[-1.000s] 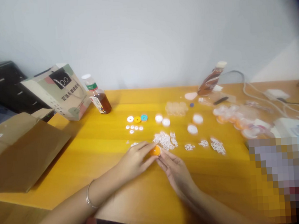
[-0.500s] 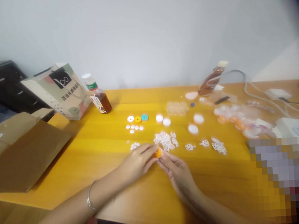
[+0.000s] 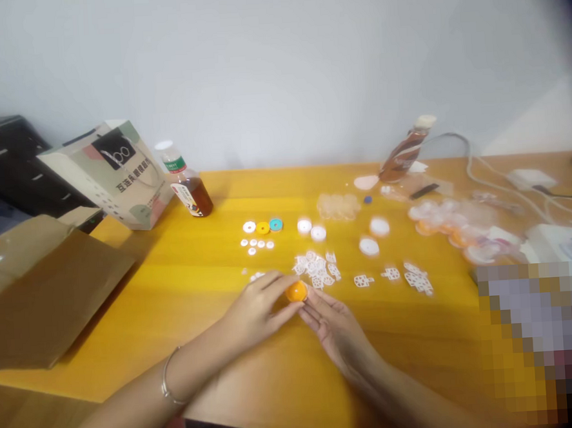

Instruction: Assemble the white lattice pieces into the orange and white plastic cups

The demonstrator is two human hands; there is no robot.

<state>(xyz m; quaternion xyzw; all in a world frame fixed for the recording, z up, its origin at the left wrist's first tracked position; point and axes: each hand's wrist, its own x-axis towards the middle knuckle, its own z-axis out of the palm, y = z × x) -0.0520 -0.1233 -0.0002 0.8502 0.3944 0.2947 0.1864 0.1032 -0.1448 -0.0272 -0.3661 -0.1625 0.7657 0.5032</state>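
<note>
Both my hands meet over the middle of the yellow wooden table (image 3: 198, 290). My left hand (image 3: 257, 309) pinches a small round orange plastic piece (image 3: 296, 291) between thumb and fingers. My right hand (image 3: 334, 324) touches the same piece from the right with its fingertips closed against it. Just beyond lies a heap of small white lattice pieces (image 3: 317, 268), and more of them (image 3: 416, 278) are scattered to the right.
White, yellow and teal discs (image 3: 262, 228) lie in a row with small white buttons below. A tea bottle (image 3: 190, 191) and paper gift bag (image 3: 113, 173) stand at the back left, a brown cardboard box (image 3: 43, 287) at the left edge. Another bottle (image 3: 403, 152), cables and plastic clutter fill the right.
The orange piece has turned slightly between my fingers, showing more of its round face. Both hands stay in the same place.
</note>
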